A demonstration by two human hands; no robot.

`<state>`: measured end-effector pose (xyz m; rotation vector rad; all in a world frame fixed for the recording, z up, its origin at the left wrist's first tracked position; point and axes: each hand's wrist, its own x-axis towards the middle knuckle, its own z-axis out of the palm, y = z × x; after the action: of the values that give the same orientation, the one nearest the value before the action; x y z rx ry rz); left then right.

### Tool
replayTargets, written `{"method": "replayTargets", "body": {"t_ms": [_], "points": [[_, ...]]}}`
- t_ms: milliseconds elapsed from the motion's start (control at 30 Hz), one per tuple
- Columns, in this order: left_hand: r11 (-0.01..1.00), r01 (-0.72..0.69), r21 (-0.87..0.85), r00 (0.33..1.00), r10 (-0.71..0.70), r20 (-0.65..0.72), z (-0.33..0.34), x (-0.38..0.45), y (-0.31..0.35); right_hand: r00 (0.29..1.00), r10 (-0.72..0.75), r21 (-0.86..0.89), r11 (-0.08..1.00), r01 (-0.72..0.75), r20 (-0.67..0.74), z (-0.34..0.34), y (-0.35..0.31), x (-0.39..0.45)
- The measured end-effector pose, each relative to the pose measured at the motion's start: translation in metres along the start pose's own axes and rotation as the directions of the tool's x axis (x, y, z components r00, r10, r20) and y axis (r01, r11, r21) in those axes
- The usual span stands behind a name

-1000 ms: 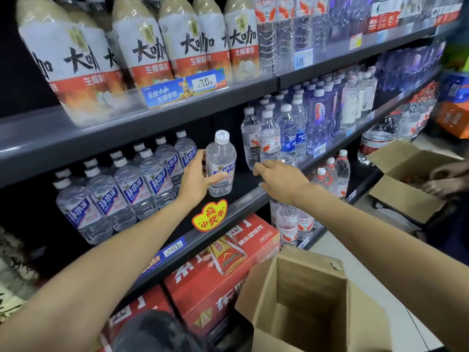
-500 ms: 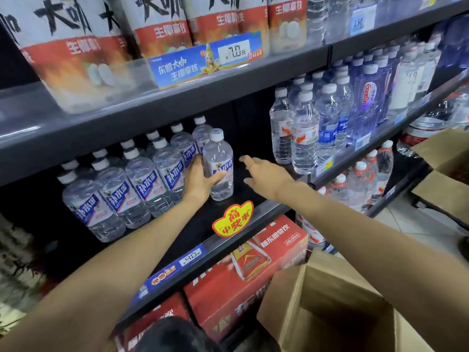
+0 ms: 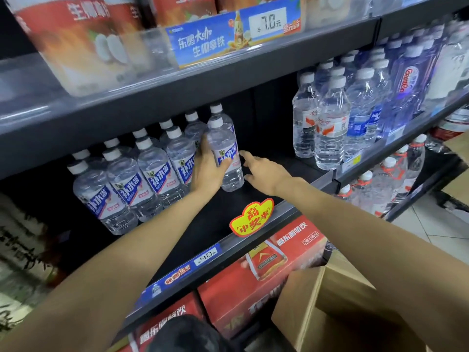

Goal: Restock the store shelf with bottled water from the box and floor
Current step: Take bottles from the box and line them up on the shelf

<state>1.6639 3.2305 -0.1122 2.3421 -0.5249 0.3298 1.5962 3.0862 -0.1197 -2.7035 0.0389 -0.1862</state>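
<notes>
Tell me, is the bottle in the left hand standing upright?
Nearly: the bottle leans slightly, cap up, base on the shelf, left hand gripping it.

Clear bottle (image 3: 224,151) with white cap, blue-and-white label, small pink patch low down. Same look on the row of bottles (image 3: 132,179) beside it. Dark grey shelf (image 3: 228,212), nearly black. Yellow tag (image 3: 251,217) with red edge and lettering. Red cases (image 3: 266,270) below with white text. Plain brown cardboard box (image 3: 330,313).
</notes>
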Motion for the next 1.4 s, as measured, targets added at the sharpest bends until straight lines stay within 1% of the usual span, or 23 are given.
{"method": "replayTargets", "body": {"t_ms": [133,233,300,367,433,567,800,967,1133,1200,1300,1333,1400], "points": [[0.987,-0.148,0.064,0.989,0.148,-0.004,-0.019,0.007,0.006,0.999,0.037,0.054,0.998,-0.039,0.036,0.007,0.000,0.001],[0.956,-0.264,0.130,0.965,0.261,0.041,-0.034,0.018,0.010,0.998,0.043,0.142,0.989,-0.050,0.054,0.008,0.000,0.003],[0.911,-0.331,0.247,0.944,0.318,0.093,-0.043,0.029,0.011,0.996,0.049,0.192,0.980,-0.061,0.069,0.006,-0.002,0.005],[0.852,-0.369,0.372,0.929,0.339,0.146,-0.049,0.038,0.011,0.995,0.053,0.220,0.973,-0.070,0.082,0.005,-0.005,0.008],[0.819,-0.374,0.435,0.927,0.336,0.166,-0.053,0.043,0.008,0.993,0.048,0.242,0.968,-0.072,0.104,0.007,-0.010,0.012],[0.790,-0.359,0.497,0.932,0.331,0.148,-0.055,0.045,0.003,0.988,0.073,0.291,0.950,-0.111,0.139,0.012,-0.017,0.017],[0.777,-0.322,0.541,0.946,0.281,0.161,-0.061,0.042,0.008,0.990,0.064,0.328,0.939,-0.103,0.129,0.014,-0.017,0.021],[0.763,-0.308,0.568,0.951,0.256,0.172,-0.064,0.040,0.008,0.987,0.047,0.314,0.945,-0.095,0.155,0.015,-0.021,0.026],[0.673,-0.327,0.663,0.945,0.257,0.204,-0.069,0.034,0.009,0.984,0.034,0.285,0.955,-0.084,0.176,0.012,-0.022,0.025],[0.665,-0.330,0.670,0.944,0.246,0.221,-0.073,0.026,0.010,0.983,0.033,0.263,0.961,-0.081,0.182,0.008,-0.023,0.023],[0.691,-0.344,0.636,0.939,0.261,0.224,-0.079,0.009,0.009,0.986,0.035,0.249,0.966,-0.075,0.160,0.001,-0.027,0.018],[0.692,-0.360,0.626,0.933,0.277,0.230,-0.081,0.001,0.008,0.991,0.030,0.236,0.970,-0.061,0.134,-0.002,-0.029,0.014],[0.685,-0.388,0.616,0.921,0.303,0.243,-0.087,-0.014,0.006,0.999,-0.007,0.156,0.988,0.000,0.046,-0.009,-0.035,0.005]]}}
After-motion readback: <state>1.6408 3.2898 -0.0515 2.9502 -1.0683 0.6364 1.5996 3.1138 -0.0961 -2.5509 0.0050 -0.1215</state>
